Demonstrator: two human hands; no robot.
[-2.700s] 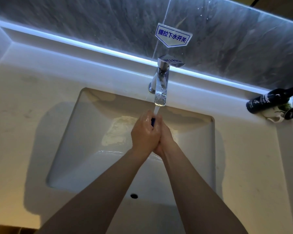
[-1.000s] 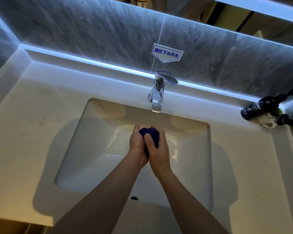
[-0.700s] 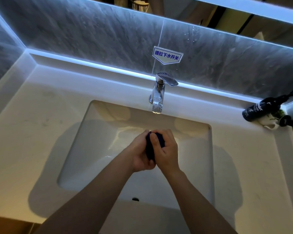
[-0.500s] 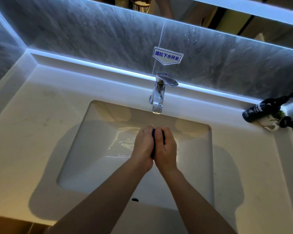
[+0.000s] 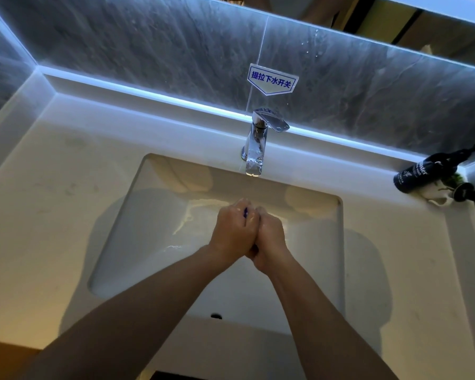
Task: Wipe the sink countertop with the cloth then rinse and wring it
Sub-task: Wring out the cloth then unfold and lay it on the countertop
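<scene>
Over the white sink basin (image 5: 137,237), my left hand (image 5: 235,231) and my right hand (image 5: 269,237) are pressed tightly together around the dark blue cloth (image 5: 245,213). Only a thin sliver of the cloth shows between my fingers; the rest is hidden inside my fists. The chrome faucet (image 5: 255,149) stands just behind my hands, and no water stream is visible from its spout. The pale countertop (image 5: 52,204) surrounds the basin on both sides.
A black pump bottle (image 5: 422,174) lies on its side at the back right corner beside a small white holder (image 5: 436,197). A blue-lettered label (image 5: 272,82) is stuck on the grey marble backsplash. The overflow hole (image 5: 215,315) sits in the basin's near wall.
The water stream seen earlier has stopped. My hands have squeezed closer around the cloth, which showed as a blue wad a second ago and is now almost hidden.
</scene>
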